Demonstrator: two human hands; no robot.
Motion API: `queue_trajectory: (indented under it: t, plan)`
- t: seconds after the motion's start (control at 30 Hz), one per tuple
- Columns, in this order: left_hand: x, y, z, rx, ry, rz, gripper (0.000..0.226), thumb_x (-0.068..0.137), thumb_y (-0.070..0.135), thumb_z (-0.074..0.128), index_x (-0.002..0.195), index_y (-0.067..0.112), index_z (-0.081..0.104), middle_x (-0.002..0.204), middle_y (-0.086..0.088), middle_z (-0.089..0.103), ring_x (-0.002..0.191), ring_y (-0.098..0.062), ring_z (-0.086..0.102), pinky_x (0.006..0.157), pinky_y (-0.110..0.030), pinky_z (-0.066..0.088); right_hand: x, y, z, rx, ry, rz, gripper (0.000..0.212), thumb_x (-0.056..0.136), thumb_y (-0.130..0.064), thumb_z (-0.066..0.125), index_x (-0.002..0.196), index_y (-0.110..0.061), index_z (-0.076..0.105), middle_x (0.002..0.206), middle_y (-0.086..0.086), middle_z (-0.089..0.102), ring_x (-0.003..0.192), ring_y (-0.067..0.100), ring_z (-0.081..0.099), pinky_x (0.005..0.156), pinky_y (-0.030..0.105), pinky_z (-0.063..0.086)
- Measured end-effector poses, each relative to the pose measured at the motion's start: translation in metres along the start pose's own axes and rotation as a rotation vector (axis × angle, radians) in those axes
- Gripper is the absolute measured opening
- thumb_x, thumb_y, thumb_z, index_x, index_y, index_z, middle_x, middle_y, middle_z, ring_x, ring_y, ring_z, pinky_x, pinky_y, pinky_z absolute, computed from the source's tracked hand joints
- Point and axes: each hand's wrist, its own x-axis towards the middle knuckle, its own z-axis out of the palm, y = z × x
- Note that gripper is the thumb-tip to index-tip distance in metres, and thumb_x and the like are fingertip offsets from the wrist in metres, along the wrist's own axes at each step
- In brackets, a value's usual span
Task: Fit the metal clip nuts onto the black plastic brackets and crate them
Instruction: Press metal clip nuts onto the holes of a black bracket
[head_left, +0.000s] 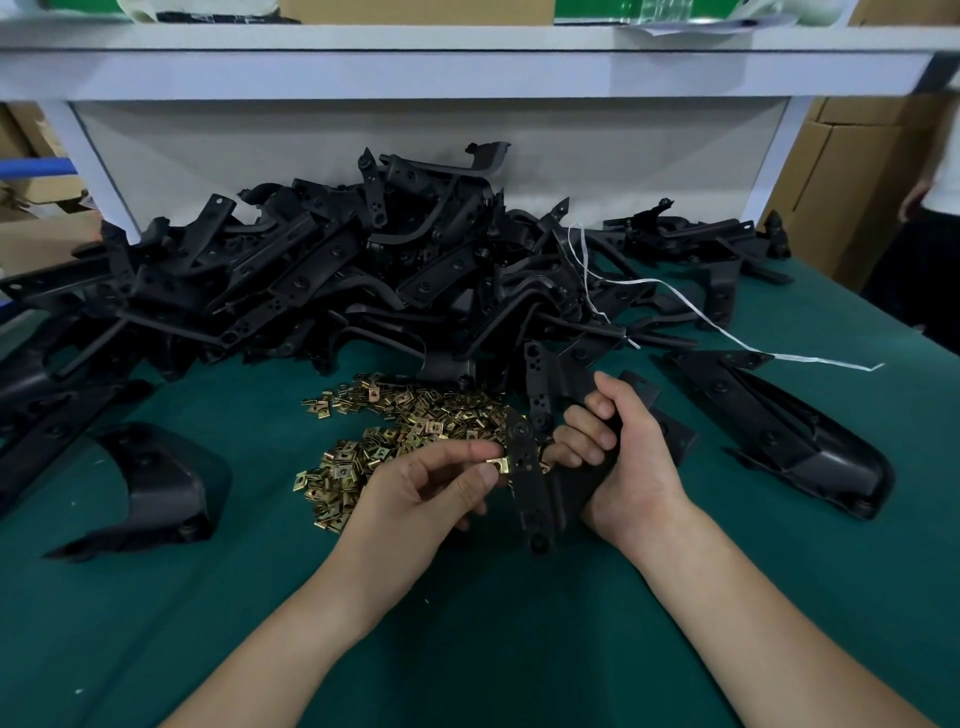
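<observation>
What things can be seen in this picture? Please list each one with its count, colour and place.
brackets: many, black, piled at the back
clip nuts: many, brass-coloured, heaped before the pile
held bracket: one, black, centre, before the heap
clip nut: one, brass-coloured, at the held bracket's edge
string: one, white, across the pile's right side
table: one, green, under everything
shelf: one, white, above the pile
left hand: one, fingers pinching the clip nut
right hand: one, gripping the held bracket
</observation>
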Motion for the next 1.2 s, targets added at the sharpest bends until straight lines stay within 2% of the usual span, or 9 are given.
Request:
queue_trajectory:
  t: [0.2,0.33,0.5,0.67,0.87,0.93,1.03,1.2]
  plan:
    - [0.0002,-0.0007,0.0,-0.006,0.008,0.0,0.025,0.078,0.036,0.071,0.101,0.028,0.078,0.087,-0.003,0.075,0.07,-0.007,0.063,0.065,-0.017,0.052,-0.0006,0.0001,0.0015,-0.015,0.008,0.002,0.04,0.087,-0.036,0.064,0.056,-0.023,0.042,0.047,-0.008,0.023,0.039,0.008,0.023,0.042,0.022,0.029]
    - [0.0,-0.0008,-0.0004,0.004,-0.019,0.006,0.021,0.079,0.034,0.072,0.099,0.034,0.078,0.078,0.006,0.072,0.069,-0.003,0.062,0.065,-0.015,0.051,-0.0008,0.0,0.0016,-0.018,0.007,-0.001,0.041,0.089,-0.036,0.063,0.056,-0.023,0.042,0.047,-0.009,0.023,0.039,0.008,0.023,0.042,0.022,0.029]
    - [0.0001,-0.0009,-0.0014,0.033,-0.03,-0.006,0.021,0.076,0.038,0.073,0.097,0.039,0.077,0.075,0.007,0.072,0.068,-0.001,0.063,0.065,-0.014,0.051,0.0003,0.001,0.001,-0.057,0.004,-0.028,0.041,0.09,-0.037,0.062,0.056,-0.023,0.043,0.047,-0.009,0.023,0.039,0.008,0.022,0.041,0.022,0.029]
    - [0.0011,-0.0037,-0.0038,0.059,-0.048,-0.02,0.021,0.076,0.041,0.074,0.096,0.037,0.077,0.073,0.006,0.07,0.069,-0.002,0.062,0.067,-0.014,0.051,0.0019,0.0028,0.0006,-0.124,0.021,-0.063,0.043,0.094,-0.037,0.059,0.057,-0.024,0.043,0.047,-0.008,0.023,0.038,0.008,0.022,0.04,0.023,0.03]
    - [0.0024,-0.0042,-0.0037,0.048,-0.044,-0.009,0.017,0.078,0.034,0.074,0.095,0.034,0.077,0.072,0.007,0.069,0.067,-0.002,0.061,0.066,-0.013,0.05,0.004,0.0047,0.0019,-0.203,0.082,-0.147,0.043,0.095,-0.036,0.058,0.057,-0.024,0.043,0.047,-0.007,0.022,0.038,0.01,0.022,0.039,0.024,0.03]
    - [0.0034,-0.0041,-0.0033,0.032,-0.049,-0.006,0.022,0.078,0.031,0.074,0.1,0.027,0.076,0.075,0.006,0.069,0.069,-0.004,0.062,0.066,-0.015,0.051,0.0041,0.0056,0.0027,-0.215,0.081,-0.151,0.043,0.095,-0.035,0.057,0.056,-0.024,0.043,0.046,-0.007,0.023,0.037,0.01,0.022,0.039,0.025,0.03]
    - [0.0048,-0.0034,-0.005,0.038,-0.09,0.003,0.041,0.079,0.029,0.073,0.119,0.025,0.065,0.077,0.004,0.068,0.072,-0.005,0.062,0.068,-0.017,0.051,0.0036,0.0081,0.0037,-0.243,0.084,-0.152,0.044,0.096,-0.035,0.057,0.055,-0.024,0.042,0.045,-0.007,0.023,0.037,0.009,0.022,0.038,0.024,0.03]
    - [0.0068,-0.0039,-0.008,0.04,-0.109,-0.002,0.043,0.08,0.028,0.073,0.122,0.025,0.064,0.086,-0.004,0.072,0.076,-0.009,0.064,0.071,-0.018,0.052,0.0016,0.0071,0.0038,-0.253,0.075,-0.14,0.044,0.095,-0.036,0.059,0.056,-0.024,0.042,0.047,-0.007,0.022,0.038,0.01,0.022,0.039,0.025,0.031]
